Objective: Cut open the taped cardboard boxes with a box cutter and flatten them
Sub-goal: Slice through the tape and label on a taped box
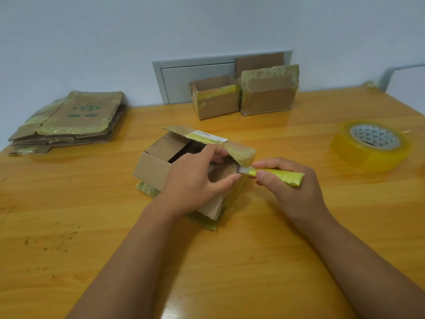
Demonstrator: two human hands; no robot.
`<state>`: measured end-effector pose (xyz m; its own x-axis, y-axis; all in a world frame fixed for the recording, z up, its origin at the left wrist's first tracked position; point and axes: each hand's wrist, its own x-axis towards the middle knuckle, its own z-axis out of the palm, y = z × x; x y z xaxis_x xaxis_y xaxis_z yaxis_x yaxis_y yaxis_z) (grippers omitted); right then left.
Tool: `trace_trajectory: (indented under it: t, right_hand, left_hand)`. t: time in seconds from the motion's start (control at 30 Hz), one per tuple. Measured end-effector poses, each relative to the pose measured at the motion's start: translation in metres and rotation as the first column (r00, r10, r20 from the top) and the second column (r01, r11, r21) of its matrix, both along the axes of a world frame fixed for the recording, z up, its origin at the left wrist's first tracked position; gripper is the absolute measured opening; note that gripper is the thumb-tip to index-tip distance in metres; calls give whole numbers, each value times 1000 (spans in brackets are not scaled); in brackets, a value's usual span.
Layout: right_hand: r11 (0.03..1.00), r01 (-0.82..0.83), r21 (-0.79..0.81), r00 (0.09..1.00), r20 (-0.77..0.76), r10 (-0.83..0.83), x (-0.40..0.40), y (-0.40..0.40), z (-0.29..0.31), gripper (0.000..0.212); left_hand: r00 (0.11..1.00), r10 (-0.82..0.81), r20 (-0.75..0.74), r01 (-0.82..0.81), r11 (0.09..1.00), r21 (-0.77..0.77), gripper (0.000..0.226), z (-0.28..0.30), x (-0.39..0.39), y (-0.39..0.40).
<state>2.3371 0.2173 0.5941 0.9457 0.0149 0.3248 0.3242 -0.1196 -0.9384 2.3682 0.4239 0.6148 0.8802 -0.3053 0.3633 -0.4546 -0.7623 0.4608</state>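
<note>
A small cardboard box [156, 166] with yellowish tape stands on the middle of the wooden table [69, 226], its top flaps open. My left hand [195, 180] grips the box's near right corner, with its fingers inside the opening and its thumb on the outside. My right hand [289, 183] holds a yellow box cutter [276, 175] whose short blade touches the box's right corner just below a taped flap. Two more boxes stand by the wall: an open one [216, 100] and a taped one [269, 93].
A stack of flattened cardboard boxes [71, 120] lies at the far left of the table. A large roll of yellowish clear tape [370, 146] sits at the right. A grey panel [184, 74] is set in the wall behind the boxes.
</note>
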Motion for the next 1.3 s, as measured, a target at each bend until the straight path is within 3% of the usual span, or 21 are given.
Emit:
trace_trajectory:
  t: [0.13, 0.3, 0.8, 1.3]
  right_hand:
    - [1000, -10, -3, 1000, -18, 10, 3, 4, -2, 16]
    - [997, -82, 2, 996, -28, 82, 6, 16, -5, 18]
    - [997, 60, -39, 992, 115, -55, 2, 16, -10, 19]
    - [998, 55, 21, 997, 52, -56, 8, 9, -8, 17]
  left_hand:
    - [999, -35, -9, 36, 996, 80, 80, 1, -4, 1]
    - [999, 7, -43, -4, 998, 62, 69, 2, -6, 11]
    - [992, 77, 102, -88, 990, 110, 58, -18, -4, -3]
    - [989, 83, 125, -96, 990, 105, 59, -19, -1, -4]
